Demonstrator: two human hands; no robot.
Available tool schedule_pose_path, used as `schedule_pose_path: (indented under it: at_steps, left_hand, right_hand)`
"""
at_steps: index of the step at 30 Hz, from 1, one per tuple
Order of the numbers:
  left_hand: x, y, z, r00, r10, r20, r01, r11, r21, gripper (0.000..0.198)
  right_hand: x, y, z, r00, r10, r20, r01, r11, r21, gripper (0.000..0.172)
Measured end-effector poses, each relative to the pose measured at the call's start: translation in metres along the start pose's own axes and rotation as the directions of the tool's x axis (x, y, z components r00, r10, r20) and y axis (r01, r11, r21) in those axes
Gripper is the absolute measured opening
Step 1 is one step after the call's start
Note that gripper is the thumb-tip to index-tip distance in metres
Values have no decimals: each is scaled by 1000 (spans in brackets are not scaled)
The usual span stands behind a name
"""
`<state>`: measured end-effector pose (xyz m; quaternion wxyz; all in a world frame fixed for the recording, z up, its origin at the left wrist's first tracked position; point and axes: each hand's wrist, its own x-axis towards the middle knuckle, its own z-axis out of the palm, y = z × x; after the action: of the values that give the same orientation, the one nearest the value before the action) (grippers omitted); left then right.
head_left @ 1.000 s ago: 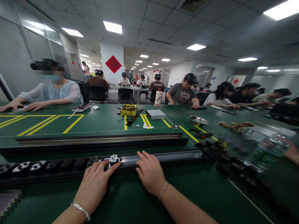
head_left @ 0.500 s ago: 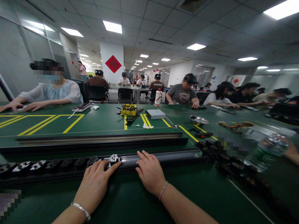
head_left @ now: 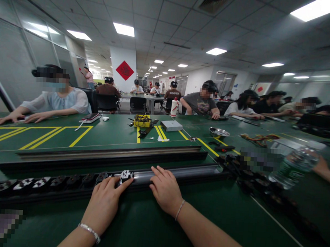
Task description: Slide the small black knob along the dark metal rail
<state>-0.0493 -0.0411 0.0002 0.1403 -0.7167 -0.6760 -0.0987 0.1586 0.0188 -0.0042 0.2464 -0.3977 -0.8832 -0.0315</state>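
Note:
A long black rail with a grey inner channel lies across the table before me. Socket modules, several in a row, sit in its left half, some with white tops. At the right end of that row is a black-and-white socket module. My left hand is closed on this module, thumb along its near right side and fingers at its left; part of the grip is hidden. To the right, my right hand rests on the rail's bare channel with its fingers stretched out, holding nothing.
Two further long rails lie behind mine. More black socket parts run along the right, beside a plastic bottle near another person's hand. Farther back are a yellow box with cables, a grey box and a metal bowl.
Both my hands and the socket module stay in place. Across the table, the person in the grey shirt has leaned slightly to the left.

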Motion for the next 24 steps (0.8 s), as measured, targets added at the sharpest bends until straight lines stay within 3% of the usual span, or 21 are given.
schedule_pose_path:
  at_steps: [24]
  left_hand:
    - [-1,1,-1,1000,16,-14,-16,1000,27,62]
  right_hand:
    - [1,1,1,1000,-5,-5,4,1000,-10,15]
